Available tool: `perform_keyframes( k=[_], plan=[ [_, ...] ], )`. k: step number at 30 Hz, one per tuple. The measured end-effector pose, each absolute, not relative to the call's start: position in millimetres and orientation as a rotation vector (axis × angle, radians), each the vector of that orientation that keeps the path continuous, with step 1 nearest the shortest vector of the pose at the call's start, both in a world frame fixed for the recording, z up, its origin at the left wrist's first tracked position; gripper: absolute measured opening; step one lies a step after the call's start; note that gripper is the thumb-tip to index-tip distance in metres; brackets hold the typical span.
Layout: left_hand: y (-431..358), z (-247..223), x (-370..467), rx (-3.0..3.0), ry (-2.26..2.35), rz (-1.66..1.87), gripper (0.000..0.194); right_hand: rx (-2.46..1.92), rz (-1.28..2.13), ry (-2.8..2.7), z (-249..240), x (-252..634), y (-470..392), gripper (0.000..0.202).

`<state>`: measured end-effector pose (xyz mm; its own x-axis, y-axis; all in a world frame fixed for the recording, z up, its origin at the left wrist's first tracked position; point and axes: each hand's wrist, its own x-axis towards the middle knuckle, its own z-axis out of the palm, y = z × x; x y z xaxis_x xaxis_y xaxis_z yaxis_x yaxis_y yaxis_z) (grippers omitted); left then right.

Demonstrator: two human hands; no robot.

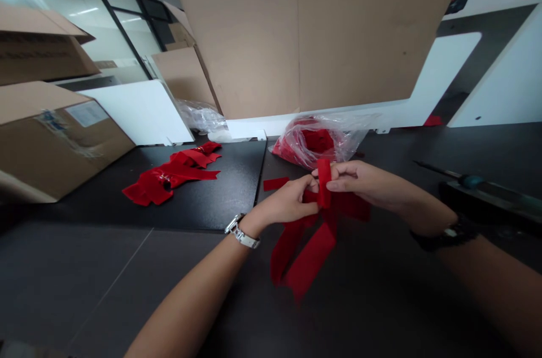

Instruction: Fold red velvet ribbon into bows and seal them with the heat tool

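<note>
Between my two hands is a red ribbon bow (324,183), with a short strip upright across its middle and long notched tails hanging below. My left hand (296,199) pinches it from the left, thumb underneath. From the right, my right hand (353,180) grips the upright strip between thumb and fingers. The bow's loops are partly hidden behind my fingers. Just beyond my left hand, a short red ribbon strip (276,183) lies on the dark table (381,284). Behind my hands, a clear plastic bag (345,140) holds more red material.
A pile of red ribbon bows (169,174) lies on a black board (215,200) to the left. At the right is a pointed tool with a teal part (468,180) on a dark holder. Cardboard boxes (84,143) stand at left; a large cardboard sheet (313,36) rises behind.
</note>
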<state>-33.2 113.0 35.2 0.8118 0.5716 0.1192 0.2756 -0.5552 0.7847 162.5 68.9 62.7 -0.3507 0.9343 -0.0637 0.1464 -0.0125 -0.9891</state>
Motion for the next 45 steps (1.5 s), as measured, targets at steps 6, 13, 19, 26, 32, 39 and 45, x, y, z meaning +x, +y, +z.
perform_keyframes(
  k=[6, 13, 19, 26, 32, 39, 45],
  plan=[
    [109.6, 37.5, -32.3, 1.958, 0.677, 0.436, 0.023, -1.171, 1.479, -1.506, 63.0, 164.4, 71.1, 0.037],
    [113.4, 40.2, -34.3, 2.109, 0.616, 0.552, 0.022, -1.207, 1.436, -1.552, 58.8, 165.4, 72.3, 0.039],
    [113.3, 38.1, -31.4, 1.678, 0.641, 0.547, 0.025, -1.183, 1.471, -1.534, 59.7, 160.6, 70.5, 0.038],
    [111.1, 46.5, -27.7, 1.344, 0.669, 0.545, 0.021, -1.17, 1.071, -1.72, 63.7, 150.1, 69.8, 0.031],
    [109.8, 43.4, -29.0, 1.435, 0.608, 0.633, 0.044, -1.19, 0.86, -1.827, 63.4, 152.0, 70.3, 0.026],
    [112.2, 38.0, -28.0, 1.447, 0.582, 0.721, 0.04, -1.191, 0.795, -1.78, 58.2, 145.9, 69.5, 0.027],
    [111.0, 42.9, -29.2, 1.433, 0.546, 0.72, 0.039, -1.187, 0.732, -1.725, 53.9, 140.3, 68.8, 0.021]
  ],
)
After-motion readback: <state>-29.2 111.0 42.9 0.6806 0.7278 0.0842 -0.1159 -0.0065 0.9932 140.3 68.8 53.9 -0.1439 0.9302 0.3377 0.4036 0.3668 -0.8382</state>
